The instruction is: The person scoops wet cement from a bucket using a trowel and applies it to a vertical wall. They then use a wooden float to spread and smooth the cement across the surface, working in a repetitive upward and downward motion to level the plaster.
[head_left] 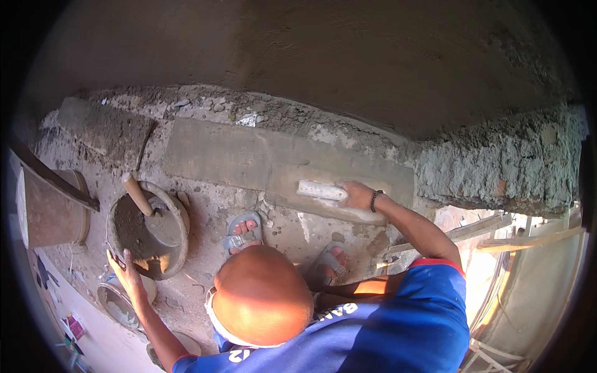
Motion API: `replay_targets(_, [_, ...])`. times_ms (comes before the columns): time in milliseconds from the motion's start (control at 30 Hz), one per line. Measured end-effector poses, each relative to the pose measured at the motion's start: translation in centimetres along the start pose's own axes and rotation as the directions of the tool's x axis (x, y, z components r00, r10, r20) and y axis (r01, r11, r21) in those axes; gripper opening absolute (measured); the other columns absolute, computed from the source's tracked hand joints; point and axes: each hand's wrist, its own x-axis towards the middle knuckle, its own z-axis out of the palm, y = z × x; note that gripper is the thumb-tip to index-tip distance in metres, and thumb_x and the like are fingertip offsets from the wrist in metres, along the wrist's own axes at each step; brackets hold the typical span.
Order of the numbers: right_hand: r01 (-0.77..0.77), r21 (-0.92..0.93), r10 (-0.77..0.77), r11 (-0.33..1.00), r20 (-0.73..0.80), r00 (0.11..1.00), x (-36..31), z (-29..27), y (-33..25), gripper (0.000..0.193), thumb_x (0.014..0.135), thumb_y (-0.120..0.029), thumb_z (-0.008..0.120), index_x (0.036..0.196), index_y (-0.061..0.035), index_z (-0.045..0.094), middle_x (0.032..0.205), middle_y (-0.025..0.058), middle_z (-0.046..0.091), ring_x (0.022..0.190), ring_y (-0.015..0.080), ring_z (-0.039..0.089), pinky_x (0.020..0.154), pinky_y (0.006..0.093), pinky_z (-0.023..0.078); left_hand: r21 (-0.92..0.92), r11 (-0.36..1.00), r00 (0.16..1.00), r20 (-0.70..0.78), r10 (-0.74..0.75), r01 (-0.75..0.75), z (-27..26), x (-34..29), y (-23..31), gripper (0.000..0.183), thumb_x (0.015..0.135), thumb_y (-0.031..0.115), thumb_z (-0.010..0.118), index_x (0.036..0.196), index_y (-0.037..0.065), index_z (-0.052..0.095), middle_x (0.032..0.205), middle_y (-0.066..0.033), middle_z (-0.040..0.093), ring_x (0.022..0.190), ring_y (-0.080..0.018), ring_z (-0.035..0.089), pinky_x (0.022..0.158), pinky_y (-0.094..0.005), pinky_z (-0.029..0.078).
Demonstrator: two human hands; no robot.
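My right hand (359, 195), with a dark beaded bracelet at the wrist, is closed around the pale handle of a plastering float (283, 186). The float's broad, flat board rests over the grey slab-like strip (214, 152) at the foot of the wall. On the left, my left hand (129, 278) has its fingers apart beside the rim of a round mortar tub (185, 233); whether it touches the rim I cannot tell. Wet grey mortar lies in the tub, along with a tool whose wooden handle (137, 194) sticks up; its lower end is hidden.
Dark, damp plaster covers the wall (373, 56), and rough mortar (491, 168) edges it at right. Below the tub stands a smaller bucket (118, 308). A large bucket (53, 208) and plank (53, 174) are far left. Wooden poles (528, 239) lie at right; sandalled feet (244, 231) stand between.
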Motion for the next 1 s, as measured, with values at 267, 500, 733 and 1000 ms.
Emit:
replay_targets(267, [-0.061, -0.151, 0.056, 0.987, -0.042, 0.998, -1.5, -2.5, -4.0, 0.056, 0.083, -0.036, 0.070, 0.123, 0.0005, 0.056, 0.114, 0.0264, 0.063, 0.109, 0.0419, 0.059, 0.094, 0.0468, 0.047, -0.644, 0.729, 0.971, 0.205, -0.125, 0.230, 0.5, 0.4, -1.9, 0.067, 0.093, 0.026, 0.067, 0.147, 0.003, 0.033, 0.140, -0.0156, 0.048, 0.125, -0.0277, 0.050, 0.104, -0.0405, 0.042])
replay_targets(500, [0.010, -0.261, 0.002, 0.965, 0.045, 0.999, -0.1, -2.4, -5.2, 0.048, 0.080, -0.033, 0.072, 0.111, 0.0017, 0.058, 0.106, 0.0249, 0.064, 0.105, 0.0411, 0.060, 0.090, 0.0499, 0.047, -0.583, 0.812, 0.999, 0.015, 0.042, -0.025, 2.6, 0.3, 0.0, 0.057, 0.091, 0.014, 0.067, 0.141, 0.002, 0.042, 0.135, -0.0114, 0.053, 0.123, -0.0226, 0.051, 0.105, -0.0345, 0.039])
replay_targets(733, [-0.168, -0.162, 0.196, 0.972, 0.178, 0.964, 0.9, -0.9, -0.9, 0.056, 0.075, -0.033, 0.075, 0.114, 0.0031, 0.060, 0.099, 0.0283, 0.066, 0.097, 0.0423, 0.064, 0.085, 0.0472, 0.050, -0.566, 0.817, 0.994, 0.036, -0.106, 0.107, 2.7, -0.4, -2.8, 0.056, 0.095, 0.028, 0.062, 0.139, 0.000, 0.042, 0.133, -0.0160, 0.052, 0.114, -0.0266, 0.056, 0.097, -0.0386, 0.047])
replay_targets(1000, [-0.137, -0.092, 0.144, 0.986, 0.069, 0.987, -0.2, 0.1, -0.2, 0.067, 0.076, -0.037, 0.075, 0.126, 0.0021, 0.054, 0.101, 0.0283, 0.066, 0.096, 0.0423, 0.064, 0.086, 0.0468, 0.050, -0.661, 0.716, 0.974, 0.136, -0.182, 0.226, 3.0, -0.2, -2.3, 0.057, 0.094, 0.038, 0.062, 0.133, -0.001, 0.048, 0.127, -0.0144, 0.056, 0.112, -0.0271, 0.058, 0.095, -0.0414, 0.049])
